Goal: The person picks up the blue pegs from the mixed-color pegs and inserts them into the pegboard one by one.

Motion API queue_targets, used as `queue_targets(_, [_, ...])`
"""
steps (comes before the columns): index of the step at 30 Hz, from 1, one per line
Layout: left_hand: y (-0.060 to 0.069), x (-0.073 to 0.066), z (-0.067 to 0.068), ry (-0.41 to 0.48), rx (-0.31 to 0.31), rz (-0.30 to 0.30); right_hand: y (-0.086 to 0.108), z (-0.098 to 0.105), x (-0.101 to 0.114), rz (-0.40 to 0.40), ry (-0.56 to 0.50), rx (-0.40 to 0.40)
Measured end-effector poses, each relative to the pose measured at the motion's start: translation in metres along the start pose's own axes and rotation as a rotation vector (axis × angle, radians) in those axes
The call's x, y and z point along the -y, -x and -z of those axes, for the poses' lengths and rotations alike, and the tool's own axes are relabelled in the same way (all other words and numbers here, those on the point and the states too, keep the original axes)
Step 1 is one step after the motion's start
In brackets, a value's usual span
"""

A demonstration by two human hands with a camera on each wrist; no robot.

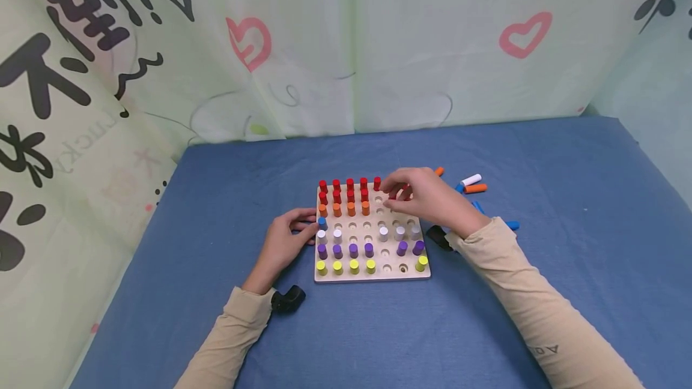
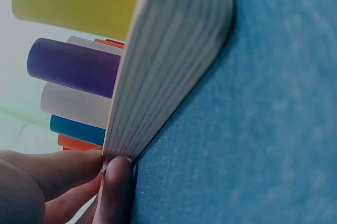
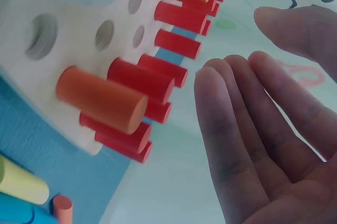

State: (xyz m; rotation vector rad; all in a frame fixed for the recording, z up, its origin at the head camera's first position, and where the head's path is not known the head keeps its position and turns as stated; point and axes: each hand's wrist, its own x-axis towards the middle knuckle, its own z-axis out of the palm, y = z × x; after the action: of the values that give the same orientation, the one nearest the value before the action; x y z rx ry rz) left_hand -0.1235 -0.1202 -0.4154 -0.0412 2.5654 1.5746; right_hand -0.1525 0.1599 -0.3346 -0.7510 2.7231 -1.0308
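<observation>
Pegboard (image 1: 360,232), left hand (image 1: 285,238) pinching its edge — right hand (image 1: 429,197) hovering above, grip parted.

Pale printed backdrop (image 1: 411,65) (cloth, probably).

The head view, upright and farthest off, looks forward and down over the counter (image 1: 378,329), with the pegboard (image 1: 400,276) near mid-frame and the printed curtain (image 1: 411,65) across the top. The left wrist view sits low and very close by the pegboard's near left corner, rolled sideways, facing along that side; it shares the left grip (image 1: 286,242) and the blue peg (image 2: 77,129) with the head view. The right wrist view, also close and rolled, faces leftward from the pegboard's right side, sharing the right grip (image 1: 427,194), red pegs (image 3: 141,79) and curtain with the head view
</observation>
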Motion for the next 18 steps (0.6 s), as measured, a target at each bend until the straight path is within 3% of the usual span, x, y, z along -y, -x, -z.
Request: queue_targets(18, [0.0, -0.001, 0.0, -0.01, -0.004, 0.008, 0.012, 0.007, -0.02, -0.03, 0.027, -0.059])
